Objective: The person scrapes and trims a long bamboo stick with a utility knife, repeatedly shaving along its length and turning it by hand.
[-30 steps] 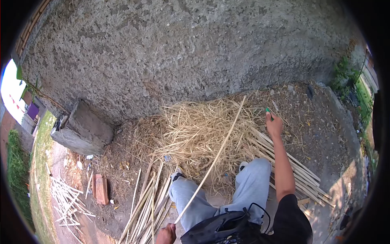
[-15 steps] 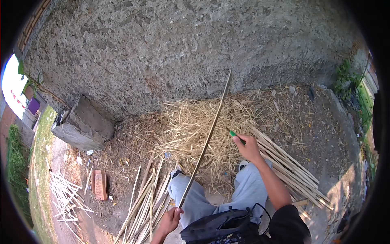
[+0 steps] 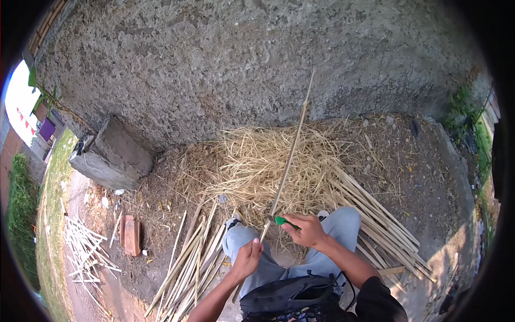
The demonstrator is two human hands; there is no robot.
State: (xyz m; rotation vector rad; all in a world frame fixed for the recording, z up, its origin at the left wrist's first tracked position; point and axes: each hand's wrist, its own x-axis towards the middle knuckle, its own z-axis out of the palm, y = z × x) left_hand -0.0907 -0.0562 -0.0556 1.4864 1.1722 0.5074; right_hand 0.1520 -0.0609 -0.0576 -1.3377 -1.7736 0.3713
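My left hand point(image 3: 248, 259) is closed around the lower part of a long, thin bamboo strip point(image 3: 290, 154), which slants up and away toward the wall. In my right hand point(image 3: 303, 231) is a knife with a green handle point(image 3: 280, 220), gripped just above my left hand. The knife's blade is small and dark in this view and meets the strip near its lower third; its exact edge angle cannot be made out. Beneath the strip lies a heap of pale, curly shavings point(image 3: 252, 158).
Long strips point(image 3: 185, 263) lie on the ground to my left, and another bundle point(image 3: 383, 228) to my right. Farther left are a pile of short white sticks point(image 3: 86, 249), a reddish brick point(image 3: 130, 236) and a concrete block point(image 3: 115, 155). A rough wall point(image 3: 257, 64) rises ahead.
My right hand has come down and left, bringing the knife to the strip. My left hand has moved slightly up and right, and the strip now shows a paler face.
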